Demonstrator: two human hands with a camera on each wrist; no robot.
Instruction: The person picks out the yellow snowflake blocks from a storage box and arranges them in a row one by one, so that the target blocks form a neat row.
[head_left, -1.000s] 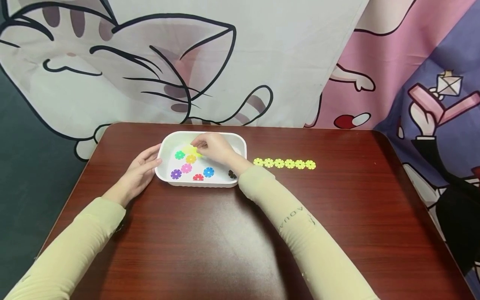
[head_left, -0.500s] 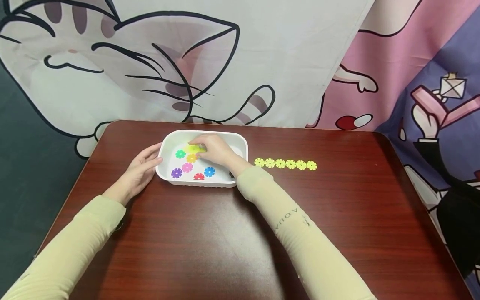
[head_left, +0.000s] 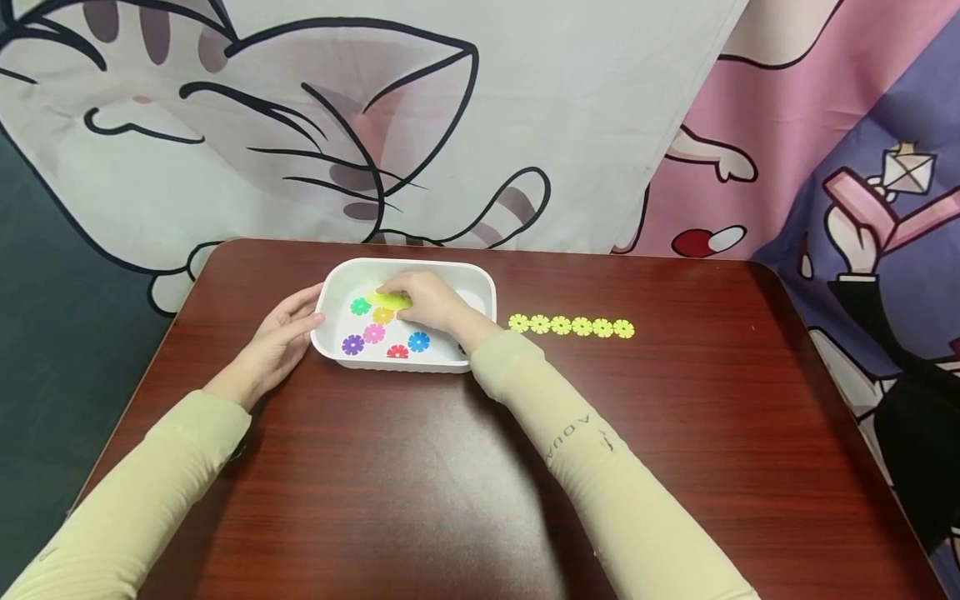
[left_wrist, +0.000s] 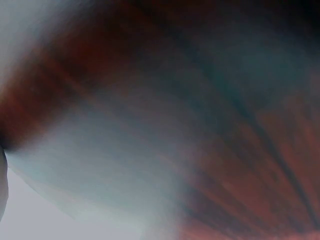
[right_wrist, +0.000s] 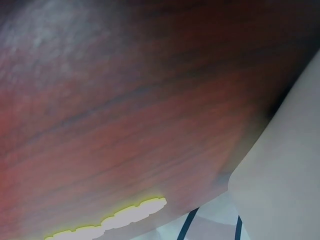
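Note:
A white plastic tray holds several snowflake discs: green, orange, pink, purple, blue and red. My left hand rests against the tray's left side, its thumb and fingers touching the wall. Inside the tray my right hand pinches at a yellow snowflake disc, which lies between thumb and fingers. To the right, a row of yellow snowflake discs lies on the table; part of it shows in the right wrist view.
The brown wooden table spreads in front and to the right of the tray. A cloth printed with a cat hangs behind its back edge. The left wrist view is blurred, showing mostly tabletop and a pale surface.
My right hand has opened its fingers wider around the yellow discs in the tray, then lowered and settled on one. The left hand stays against the tray; the row has not changed.

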